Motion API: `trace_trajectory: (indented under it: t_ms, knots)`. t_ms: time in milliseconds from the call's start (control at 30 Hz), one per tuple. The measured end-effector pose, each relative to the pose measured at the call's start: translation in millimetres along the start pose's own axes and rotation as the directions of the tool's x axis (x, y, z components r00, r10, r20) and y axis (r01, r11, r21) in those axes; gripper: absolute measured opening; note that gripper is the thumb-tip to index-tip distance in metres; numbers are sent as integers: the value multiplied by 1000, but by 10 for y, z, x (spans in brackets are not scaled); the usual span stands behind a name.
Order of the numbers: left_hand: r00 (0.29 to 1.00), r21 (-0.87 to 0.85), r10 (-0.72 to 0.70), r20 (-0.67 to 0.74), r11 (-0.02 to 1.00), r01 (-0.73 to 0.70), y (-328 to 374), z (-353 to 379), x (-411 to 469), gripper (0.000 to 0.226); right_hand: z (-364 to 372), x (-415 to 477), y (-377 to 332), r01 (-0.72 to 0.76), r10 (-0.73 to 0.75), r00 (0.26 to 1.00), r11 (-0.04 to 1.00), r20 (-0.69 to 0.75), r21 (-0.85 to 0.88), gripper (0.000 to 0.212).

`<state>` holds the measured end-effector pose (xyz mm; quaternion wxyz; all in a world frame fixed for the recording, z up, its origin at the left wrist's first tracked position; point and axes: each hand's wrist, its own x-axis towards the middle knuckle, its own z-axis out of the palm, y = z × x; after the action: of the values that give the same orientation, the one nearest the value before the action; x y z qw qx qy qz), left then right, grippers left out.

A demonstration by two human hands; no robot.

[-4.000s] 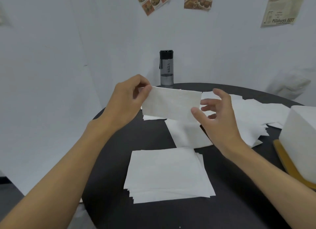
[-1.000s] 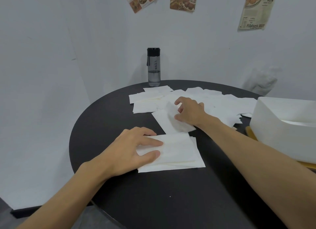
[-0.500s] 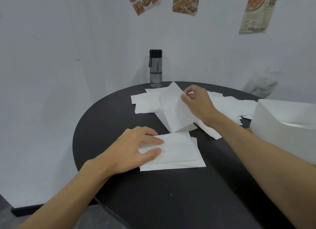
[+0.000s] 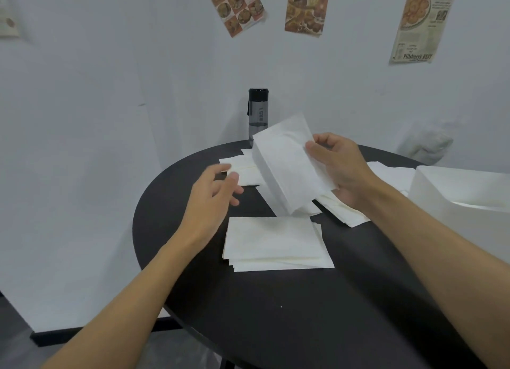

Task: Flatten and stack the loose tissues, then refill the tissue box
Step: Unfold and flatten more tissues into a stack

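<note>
My right hand pinches a folded white tissue by its right edge and holds it tilted in the air above the table. My left hand hovers to the tissue's left with relaxed fingers, holding nothing. Below them a neat stack of flattened tissues lies on the black round table. Several loose tissues are scattered further back, partly hidden by my right hand. The white tissue box stands at the right edge.
A dark water bottle stands at the table's far edge by the wall. Paper posters hang on the white wall. The table's curved left edge drops to the floor.
My right hand has lifted the tissue higher and nearer. My left hand has left the stack and risen toward the tissue.
</note>
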<state>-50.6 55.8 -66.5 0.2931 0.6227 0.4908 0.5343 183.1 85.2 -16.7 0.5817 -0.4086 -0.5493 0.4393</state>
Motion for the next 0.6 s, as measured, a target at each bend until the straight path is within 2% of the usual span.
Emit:
trace_trajectory:
  t_ms: [100,200,300,467,533,600]
  knots:
    - [996,-187,-76,47,979,84,211,0,39,43,12,-92,-51,-18,20,995,1000,98,-26,6]
    - [992,-210,-95,78,972,109,389,-6,50,44,42,-164,-86,-29,43,981,997,190,-74,7]
    - [993,-184,-95,74,977,107,507,-10,44,31,64,-212,-106,-36,59,969,994,240,-102,6]
    - [1000,-198,-11,17,980,14,604,-58,-14,3,72,-274,-132,-11,37,962,995,270,-97,12]
    - [1000,-225,26,-11,974,-28,645,-88,-40,4,35,-273,-128,-35,62,952,995,301,-93,24]
    - [997,-235,65,-31,969,-70,691,-112,-66,9,-6,-279,-113,-104,133,907,990,400,-92,46]
